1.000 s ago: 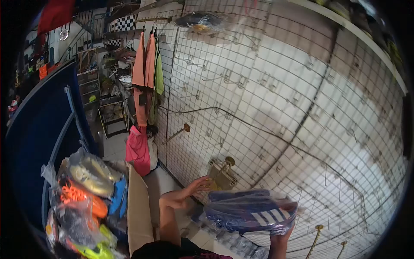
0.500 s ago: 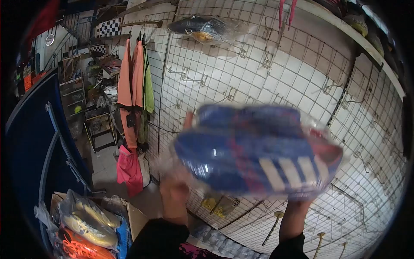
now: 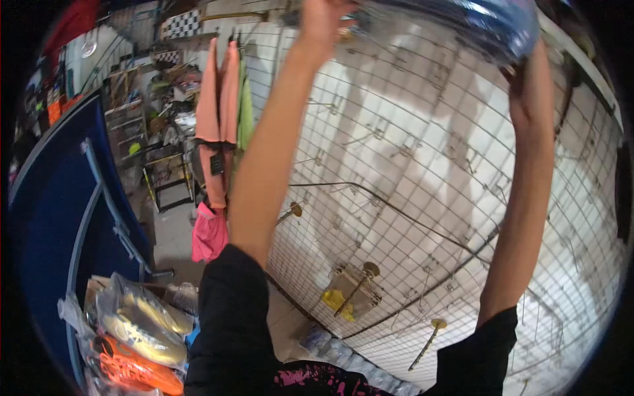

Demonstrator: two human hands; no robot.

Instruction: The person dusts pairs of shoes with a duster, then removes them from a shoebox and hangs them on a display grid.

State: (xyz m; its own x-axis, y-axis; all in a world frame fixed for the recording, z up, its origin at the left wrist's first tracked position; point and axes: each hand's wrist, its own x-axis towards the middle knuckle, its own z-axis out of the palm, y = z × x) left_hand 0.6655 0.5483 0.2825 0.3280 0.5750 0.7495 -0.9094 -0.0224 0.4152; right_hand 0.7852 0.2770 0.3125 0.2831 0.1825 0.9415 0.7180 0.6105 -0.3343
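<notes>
A pair of blue sneakers in a clear plastic bag (image 3: 475, 26) is held high, cut off by the top edge of the view. My left hand (image 3: 325, 20) is at the left end of the bag, its fingers closed at it and partly out of frame. On the other end, my right hand (image 3: 528, 86) grips the bag from below and behind, with most of its fingers hidden. Both arms are stretched upward in front of a wire grid wall (image 3: 396, 178).
Metal hooks and a rod with a round end (image 3: 436, 325) stick out from the grid. At lower left, a cardboard box (image 3: 99, 284) holds bagged yellow shoes (image 3: 148, 323) and orange shoes (image 3: 132, 366). Salmon clothes (image 3: 214, 119) hang left; a blue panel (image 3: 59, 198) stands beyond.
Both hands have lifted the bagged blue sneakers from mid-view to the top edge. The bag is now partly out of frame, and both forearms show at full length.
</notes>
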